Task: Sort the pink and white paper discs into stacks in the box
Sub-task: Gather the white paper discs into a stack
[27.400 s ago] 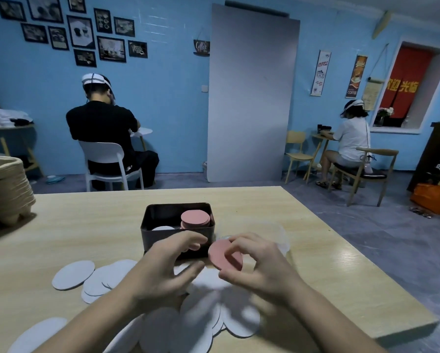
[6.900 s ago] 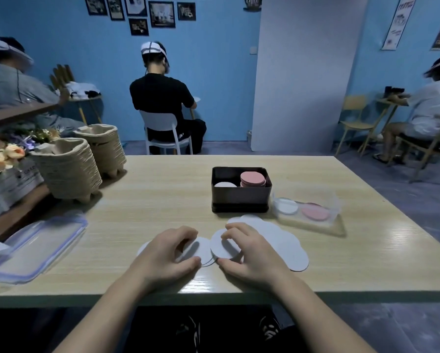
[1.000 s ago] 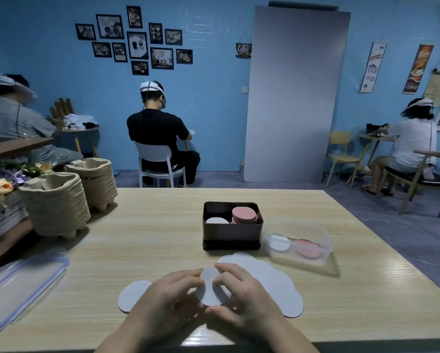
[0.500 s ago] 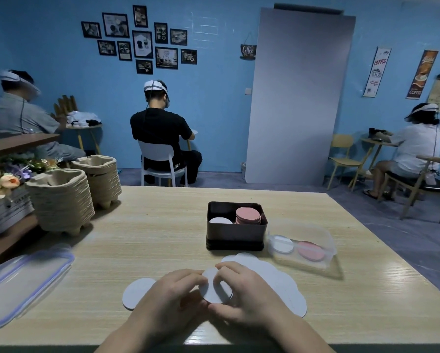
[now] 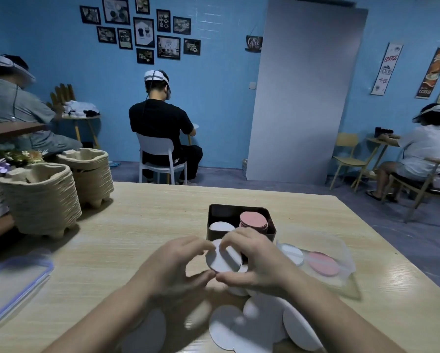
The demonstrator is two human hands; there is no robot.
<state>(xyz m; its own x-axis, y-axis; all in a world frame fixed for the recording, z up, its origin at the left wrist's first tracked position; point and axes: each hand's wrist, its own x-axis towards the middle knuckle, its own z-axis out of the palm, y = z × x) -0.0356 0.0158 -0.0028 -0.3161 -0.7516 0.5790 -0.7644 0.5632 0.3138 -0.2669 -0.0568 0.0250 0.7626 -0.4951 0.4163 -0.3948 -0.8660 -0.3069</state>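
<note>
a white paper disc is held tilted above a wooden table, its rim pinched between the curled fingers of the left hand and the right hand. just behind it stands a dark box, with a pink stack on its right side and a low white stack on its left. loose white discs are spread, overlapping, on the table beneath the hands. a clear tub is seen right of the box.

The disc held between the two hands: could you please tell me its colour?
The disc is white; the head view shows it.
</note>
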